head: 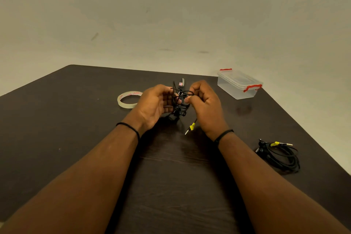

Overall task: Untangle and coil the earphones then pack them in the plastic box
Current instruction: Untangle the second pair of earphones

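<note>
While your left hand (155, 104) cradles the tangled earphones (179, 100), your right hand (204, 104) pinches a loop; the jack plug (191, 127) dangles beneath it.

red print runs round the inner face of the tape roll (129, 99) (too blurred to read). small red-and-white label on the tangled earphones (180, 99), also illegible.

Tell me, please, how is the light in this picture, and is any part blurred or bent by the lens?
Head view: dim, warm, yellowish light; soft shadows lie under the forearms on the dark table; the wide lens bends the table edges; the right hand and left hand holding the tangled earphones look slightly soft; the plastic box is fairly clear.
</note>
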